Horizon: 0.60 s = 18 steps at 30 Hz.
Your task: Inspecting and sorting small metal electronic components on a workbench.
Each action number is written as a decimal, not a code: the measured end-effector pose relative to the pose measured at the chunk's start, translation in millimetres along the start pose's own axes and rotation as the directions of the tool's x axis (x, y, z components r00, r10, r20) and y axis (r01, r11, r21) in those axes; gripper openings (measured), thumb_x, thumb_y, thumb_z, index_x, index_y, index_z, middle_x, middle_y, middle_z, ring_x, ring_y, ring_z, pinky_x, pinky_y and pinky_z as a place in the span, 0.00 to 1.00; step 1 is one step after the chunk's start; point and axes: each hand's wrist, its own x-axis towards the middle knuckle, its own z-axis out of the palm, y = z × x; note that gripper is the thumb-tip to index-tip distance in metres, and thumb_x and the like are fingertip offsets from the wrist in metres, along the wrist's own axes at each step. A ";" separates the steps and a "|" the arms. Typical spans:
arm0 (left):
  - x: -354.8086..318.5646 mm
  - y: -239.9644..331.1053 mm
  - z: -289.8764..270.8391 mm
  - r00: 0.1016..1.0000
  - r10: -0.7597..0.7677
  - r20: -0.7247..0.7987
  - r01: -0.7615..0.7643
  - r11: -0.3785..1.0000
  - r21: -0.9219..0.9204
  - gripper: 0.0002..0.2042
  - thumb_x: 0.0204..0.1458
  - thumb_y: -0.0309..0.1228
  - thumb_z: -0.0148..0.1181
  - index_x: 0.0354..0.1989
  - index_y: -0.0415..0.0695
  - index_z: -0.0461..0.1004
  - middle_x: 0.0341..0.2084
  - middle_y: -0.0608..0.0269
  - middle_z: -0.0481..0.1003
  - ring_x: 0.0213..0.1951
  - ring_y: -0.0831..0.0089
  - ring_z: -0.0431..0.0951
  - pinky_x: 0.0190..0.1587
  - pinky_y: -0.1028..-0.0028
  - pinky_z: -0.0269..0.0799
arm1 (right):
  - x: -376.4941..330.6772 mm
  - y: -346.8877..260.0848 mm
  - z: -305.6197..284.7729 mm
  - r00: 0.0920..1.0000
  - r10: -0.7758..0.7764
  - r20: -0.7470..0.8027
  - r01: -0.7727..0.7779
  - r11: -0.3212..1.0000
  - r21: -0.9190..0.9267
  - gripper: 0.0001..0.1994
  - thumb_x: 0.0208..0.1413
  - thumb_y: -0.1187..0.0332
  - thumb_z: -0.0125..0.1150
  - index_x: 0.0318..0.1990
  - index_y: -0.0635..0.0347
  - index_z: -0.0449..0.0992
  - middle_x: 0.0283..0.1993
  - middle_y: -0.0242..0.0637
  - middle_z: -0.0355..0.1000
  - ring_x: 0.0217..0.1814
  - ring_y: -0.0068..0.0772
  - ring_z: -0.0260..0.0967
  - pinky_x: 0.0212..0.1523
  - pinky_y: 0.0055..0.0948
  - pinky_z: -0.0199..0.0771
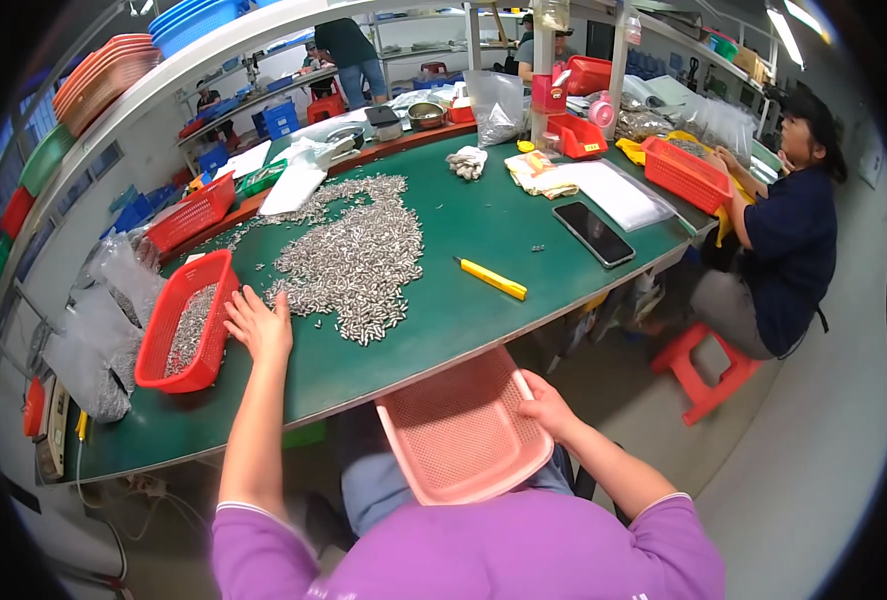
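A large spread of small metal pins [348, 265] covers the left part of the green tabletop [463, 225]. My left hand [260, 325] lies at the pile's near left edge, fingers stretched out, close to a long red plastic basket [218, 345] that holds more pins. Whether its fingertips touch that basket I cannot tell. On my lap, tilted under the table's front edge, rests a pink mesh basket [463, 425], its bare bottom showing. My right hand [548, 405] grips its right rim, thumb on the inside.
A yellow cutter [491, 278] and a phone [593, 234] lie on the right. White gloves [466, 162] sit farther back. Bags of pins [103, 350] crowd the left end. At the right, a co-worker [778, 220] sits by another red basket [685, 172].
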 end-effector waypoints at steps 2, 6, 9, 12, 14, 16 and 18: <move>-1.9 -1.9 1.2 1.000 0.000 -0.016 -0.001 1.000 -0.007 0.40 0.62 0.58 0.47 0.71 0.35 0.54 0.71 0.39 0.52 0.74 0.41 0.45 0.72 0.40 0.35 | -7.9 -8.0 3.1 0.998 0.041 -0.057 -0.039 0.999 0.028 0.38 0.44 0.85 0.55 0.69 0.63 0.62 0.62 0.39 0.70 0.64 0.34 0.68 0.65 0.28 0.65; -3.2 -4.6 -1.4 1.000 -0.011 -0.013 0.011 1.000 -0.004 0.41 0.61 0.58 0.49 0.71 0.35 0.54 0.72 0.40 0.52 0.74 0.41 0.45 0.72 0.40 0.36 | -30.2 -31.6 -15.9 0.975 0.103 -0.199 -0.131 0.983 -0.131 0.39 0.43 0.86 0.55 0.69 0.63 0.61 0.62 0.40 0.70 0.64 0.35 0.68 0.64 0.29 0.67; -4.4 -0.8 -3.0 1.000 -0.014 -0.007 0.014 1.000 -0.002 0.41 0.61 0.58 0.49 0.71 0.35 0.54 0.72 0.40 0.52 0.74 0.41 0.45 0.72 0.40 0.36 | -38.8 -26.6 -27.1 0.949 0.057 -0.310 -0.105 0.985 -0.140 0.40 0.42 0.87 0.55 0.69 0.63 0.61 0.60 0.40 0.70 0.61 0.36 0.70 0.61 0.29 0.69; -1.7 -1.6 -0.9 0.999 -0.011 -0.036 0.011 1.000 -0.005 0.41 0.61 0.58 0.50 0.71 0.36 0.55 0.72 0.40 0.52 0.74 0.42 0.45 0.72 0.40 0.36 | -21.0 -11.5 -1.6 0.950 -0.082 -0.301 0.040 0.989 -0.144 0.38 0.47 0.86 0.57 0.70 0.61 0.59 0.59 0.37 0.70 0.60 0.32 0.69 0.59 0.28 0.70; -1.3 1.6 0.0 0.999 -0.008 -0.035 0.008 1.000 -0.006 0.41 0.60 0.58 0.50 0.71 0.36 0.55 0.72 0.40 0.52 0.74 0.42 0.45 0.72 0.41 0.36 | -6.7 15.1 14.0 0.949 -0.111 -0.294 0.075 0.989 -0.129 0.37 0.50 0.83 0.60 0.71 0.61 0.58 0.61 0.36 0.68 0.59 0.29 0.68 0.57 0.28 0.70; 0.6 1.8 0.8 0.999 -0.023 -0.035 0.023 1.000 0.001 0.41 0.60 0.58 0.50 0.71 0.36 0.55 0.72 0.41 0.52 0.74 0.42 0.45 0.72 0.41 0.36 | 6.3 45.3 21.6 0.976 -0.128 -0.177 0.116 0.990 -0.077 0.37 0.49 0.84 0.58 0.71 0.65 0.56 0.64 0.40 0.66 0.65 0.32 0.65 0.63 0.28 0.65; -0.5 5.4 0.0 0.999 -0.025 -0.026 0.025 1.000 0.019 0.41 0.60 0.59 0.50 0.71 0.36 0.55 0.72 0.41 0.52 0.74 0.43 0.45 0.72 0.41 0.36 | 12.9 47.9 25.8 0.978 -0.100 -0.181 0.087 0.993 -0.079 0.38 0.47 0.86 0.55 0.70 0.68 0.55 0.65 0.43 0.65 0.68 0.34 0.62 0.67 0.28 0.61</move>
